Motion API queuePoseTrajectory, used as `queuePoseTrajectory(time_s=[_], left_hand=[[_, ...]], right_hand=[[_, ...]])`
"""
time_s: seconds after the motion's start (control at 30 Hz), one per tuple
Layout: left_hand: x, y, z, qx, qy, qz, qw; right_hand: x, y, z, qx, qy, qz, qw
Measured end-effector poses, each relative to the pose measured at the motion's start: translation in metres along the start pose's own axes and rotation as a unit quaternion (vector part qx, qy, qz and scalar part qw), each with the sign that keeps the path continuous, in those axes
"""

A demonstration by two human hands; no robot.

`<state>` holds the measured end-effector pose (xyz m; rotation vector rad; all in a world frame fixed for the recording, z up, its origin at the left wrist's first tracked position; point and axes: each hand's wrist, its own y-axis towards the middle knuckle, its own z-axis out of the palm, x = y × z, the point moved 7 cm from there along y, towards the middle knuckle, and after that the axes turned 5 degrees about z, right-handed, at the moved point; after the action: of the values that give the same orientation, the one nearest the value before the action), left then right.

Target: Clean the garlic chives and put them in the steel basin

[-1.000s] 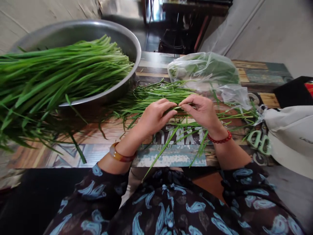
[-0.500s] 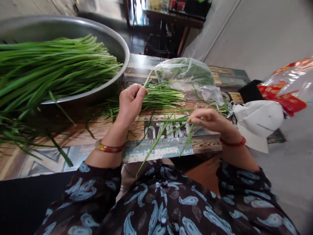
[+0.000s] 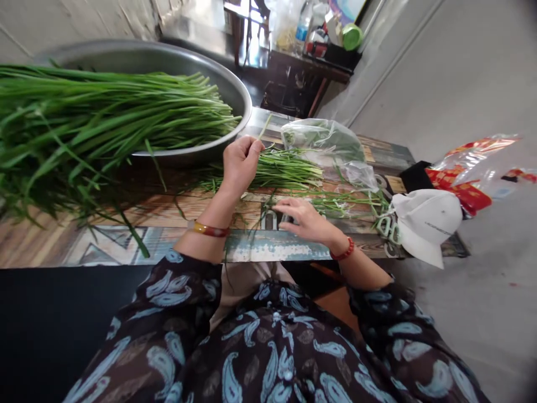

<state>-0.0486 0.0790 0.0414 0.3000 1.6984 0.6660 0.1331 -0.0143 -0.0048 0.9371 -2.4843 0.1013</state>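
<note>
My left hand (image 3: 241,162) is closed on a garlic chive stalk (image 3: 265,127), whose pale end sticks up past the thumb. Dark thin leaf ends hang below that hand. My right hand (image 3: 308,221) hovers low over the front of the table, fingers apart, and nothing shows in its grip. Behind it lies a bunch of garlic chives (image 3: 289,170), pale ends to the right. Loose green scraps (image 3: 339,204) are strewn just beyond my right hand.
At the left a large metal basin (image 3: 247,109) is heaped with long chives (image 3: 138,109) that spill over its near rim. A clear plastic bag of greens (image 3: 327,140) lies at the back. A white cap (image 3: 430,218) and a red-printed plastic bag (image 3: 457,184) are at the right.
My right hand has moved left toward my left hand and opened; the loose strands it held now lie among scraps at the right. The view has shifted, and my left hand keeps its stalk.
</note>
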Motion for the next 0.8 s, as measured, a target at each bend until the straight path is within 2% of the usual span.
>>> queuePoseTrajectory(time_s=[0.1, 0.2, 0.27, 0.37, 0.43, 0.47, 0.53, 0.57, 0.63, 0.67, 0.73, 0.8], left_hand=[[-0.003, 0.004, -0.010, -0.018, 0.014, 0.007, 1.000], [-0.007, 0.007, -0.017, -0.030, 0.016, 0.014, 0.999], [-0.008, 0.008, -0.018, -0.030, 0.012, 0.016, 0.999], [-0.009, 0.009, -0.015, -0.013, 0.004, 0.018, 1.000], [-0.009, 0.007, -0.008, 0.019, -0.005, 0.023, 1.000], [-0.009, 0.006, -0.003, 0.038, -0.011, 0.025, 0.999], [-0.010, 0.002, 0.009, 0.092, -0.026, 0.020, 0.995], [-0.010, -0.002, 0.016, 0.128, -0.034, 0.009, 0.991], [-0.010, -0.013, 0.033, 0.220, -0.050, -0.029, 0.974], [-0.009, -0.019, 0.041, 0.266, -0.058, -0.054, 0.961], [-0.008, -0.032, 0.054, 0.325, -0.072, -0.097, 0.938], [-0.006, -0.039, 0.060, 0.340, -0.075, -0.119, 0.930]], right_hand=[[-0.015, 0.019, -0.012, -0.097, -0.001, 0.066, 0.993], [-0.005, 0.009, -0.022, -0.111, 0.032, 0.069, 0.991], [0.025, 0.000, -0.017, -0.067, 0.047, 0.017, 0.997], [0.077, -0.007, 0.013, 0.059, 0.082, -0.078, 0.992], [0.095, -0.002, 0.032, 0.104, 0.092, -0.116, 0.984], [0.095, 0.004, 0.038, 0.105, 0.093, -0.122, 0.983], [0.076, 0.017, 0.036, 0.072, 0.100, -0.109, 0.986], [0.059, 0.023, 0.028, 0.034, 0.112, -0.080, 0.990], [0.011, 0.024, -0.001, -0.085, 0.150, 0.032, 0.985], [-0.014, 0.019, -0.017, -0.144, 0.183, 0.099, 0.968], [-0.057, 0.004, -0.041, -0.240, 0.267, 0.211, 0.909], [-0.079, -0.007, -0.054, -0.303, 0.332, 0.247, 0.859]])
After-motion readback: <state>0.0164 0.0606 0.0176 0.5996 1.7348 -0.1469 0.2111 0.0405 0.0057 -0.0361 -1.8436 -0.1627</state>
